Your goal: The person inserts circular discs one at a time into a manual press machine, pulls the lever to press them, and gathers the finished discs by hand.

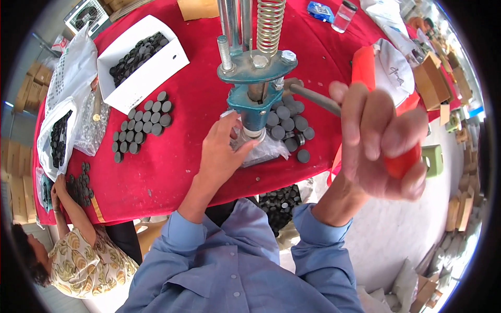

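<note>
A teal hand press (255, 99) with metal posts and a coil spring (270, 31) stands before me. My left hand (219, 146) curls its fingers and thumb around a white round piece (254, 134) beneath the press's ram; part of its grip is hidden. Clear plastic (266, 149) covers the base there. The metal lever (315, 99) runs from the press toward my right hand (373, 133). That hand is raised close to the camera, its fingers wrapped around the lever's red knob (403, 163). Dark round discs (287, 124) lie in a pile just right of the press.
Dark discs (141, 125) lie grouped left of the press, below a white box (175, 57) of black pieces. A co-worker's hand (60, 185) is at a white bag (49, 115) on the far left. A white cap (394, 70) and a lidded jar (343, 18) sit at the right.
</note>
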A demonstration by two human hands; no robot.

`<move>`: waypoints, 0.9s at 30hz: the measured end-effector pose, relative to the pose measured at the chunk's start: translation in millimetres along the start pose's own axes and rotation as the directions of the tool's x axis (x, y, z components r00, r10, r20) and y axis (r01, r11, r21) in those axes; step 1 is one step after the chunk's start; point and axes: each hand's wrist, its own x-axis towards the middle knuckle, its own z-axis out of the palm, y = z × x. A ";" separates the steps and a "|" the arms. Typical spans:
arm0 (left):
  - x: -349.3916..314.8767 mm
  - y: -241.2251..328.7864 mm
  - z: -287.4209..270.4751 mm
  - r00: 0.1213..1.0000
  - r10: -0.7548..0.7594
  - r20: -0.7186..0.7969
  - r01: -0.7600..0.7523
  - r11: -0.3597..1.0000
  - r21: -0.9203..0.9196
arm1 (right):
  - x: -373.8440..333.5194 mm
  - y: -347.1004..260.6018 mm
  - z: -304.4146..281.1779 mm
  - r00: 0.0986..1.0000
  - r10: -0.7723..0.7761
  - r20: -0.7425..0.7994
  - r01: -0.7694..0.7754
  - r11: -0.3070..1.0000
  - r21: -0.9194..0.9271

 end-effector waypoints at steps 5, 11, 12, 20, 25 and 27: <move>-4.0 -40.7 -55.1 0.983 0.110 -0.148 -0.066 0.960 0.274 | -65.9 18.8 3.4 0.992 -0.126 0.000 0.125 0.991 -0.043; -3.5 -145.7 -167.2 0.878 -0.017 -0.478 0.374 0.649 0.663 | -84.0 17.8 6.8 0.986 -0.117 -0.116 0.105 0.989 -0.103; -5.9 -169.0 -190.9 0.865 -0.014 -0.502 0.396 0.635 0.663 | -85.1 15.9 6.6 0.988 -0.110 -0.107 0.099 0.989 -0.107; -22.9 -198.8 -211.9 0.970 -0.153 -0.191 0.218 0.893 0.393 | -88.4 14.6 9.0 0.984 -0.092 -0.152 0.084 0.995 -0.062; -22.9 -165.1 -165.3 0.970 -0.134 -0.201 0.217 0.849 0.481 | -87.7 15.4 11.1 0.979 -0.094 -0.182 0.087 0.995 -0.047; -21.5 -146.1 -146.9 0.975 -0.127 -0.180 0.193 0.887 0.420 | -88.4 15.2 11.2 0.973 -0.108 -0.205 0.103 0.994 -0.032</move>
